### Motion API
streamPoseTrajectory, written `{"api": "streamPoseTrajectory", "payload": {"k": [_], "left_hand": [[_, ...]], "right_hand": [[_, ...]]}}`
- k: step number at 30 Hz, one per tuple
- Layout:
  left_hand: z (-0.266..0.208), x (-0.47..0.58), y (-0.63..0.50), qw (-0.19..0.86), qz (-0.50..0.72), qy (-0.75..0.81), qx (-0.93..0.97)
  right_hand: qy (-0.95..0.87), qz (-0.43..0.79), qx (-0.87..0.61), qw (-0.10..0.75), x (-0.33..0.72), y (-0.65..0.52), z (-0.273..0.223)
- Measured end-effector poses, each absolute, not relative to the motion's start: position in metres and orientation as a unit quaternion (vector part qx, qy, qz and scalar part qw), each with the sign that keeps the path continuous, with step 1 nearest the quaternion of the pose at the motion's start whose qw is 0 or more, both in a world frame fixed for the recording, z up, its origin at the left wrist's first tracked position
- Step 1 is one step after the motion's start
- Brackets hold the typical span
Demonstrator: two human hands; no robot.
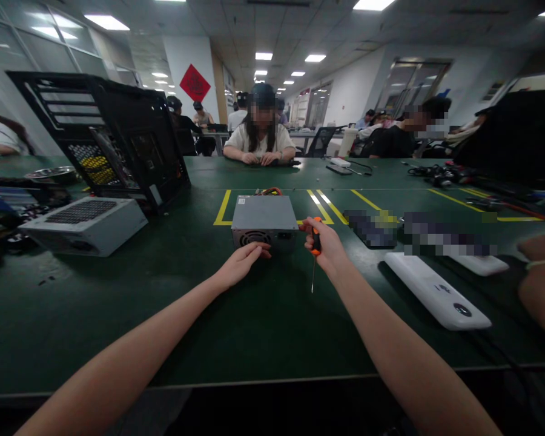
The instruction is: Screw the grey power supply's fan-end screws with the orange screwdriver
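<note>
A grey computer power supply (264,212) sits on the green table in front of me, its fan grille and power socket facing my side. My left hand (245,260) rests against the lower front of it, fingers stretched out across the grille. In my right hand (327,242) is a screwdriver (317,239) with an orange and black handle, its thin shaft pointing down. The fingertips of that hand reach the right side of the power supply. Coloured cables (270,191) show behind the box.
A second power supply (88,224) and a black computer case (118,139) stand on the left. To the right lie a white power bank (436,290) and a dark phone (370,229). Another person's hand (542,284) is at the right edge. Someone sits across the table (200,339).
</note>
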State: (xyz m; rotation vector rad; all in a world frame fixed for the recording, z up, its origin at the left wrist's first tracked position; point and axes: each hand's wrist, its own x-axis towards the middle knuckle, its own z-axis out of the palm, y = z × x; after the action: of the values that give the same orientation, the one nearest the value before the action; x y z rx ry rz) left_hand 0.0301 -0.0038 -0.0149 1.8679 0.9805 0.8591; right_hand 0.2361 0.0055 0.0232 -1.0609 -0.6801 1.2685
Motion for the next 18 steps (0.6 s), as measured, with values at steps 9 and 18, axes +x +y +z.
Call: {"api": "streamPoseTrajectory", "payload": {"k": [9,18], "left_hand": [[-0.006,0.002,-0.012,0.450,0.390,0.401,0.695],[-0.004,0.039,-0.046,0.120,0.192,0.240,0.944]], "right_hand": [[-0.330,0.542,-0.404,0.659,0.229,-0.018,0.039],[-0.379,0.485,-0.346,0.708,0.221,-0.029,0.044]]}}
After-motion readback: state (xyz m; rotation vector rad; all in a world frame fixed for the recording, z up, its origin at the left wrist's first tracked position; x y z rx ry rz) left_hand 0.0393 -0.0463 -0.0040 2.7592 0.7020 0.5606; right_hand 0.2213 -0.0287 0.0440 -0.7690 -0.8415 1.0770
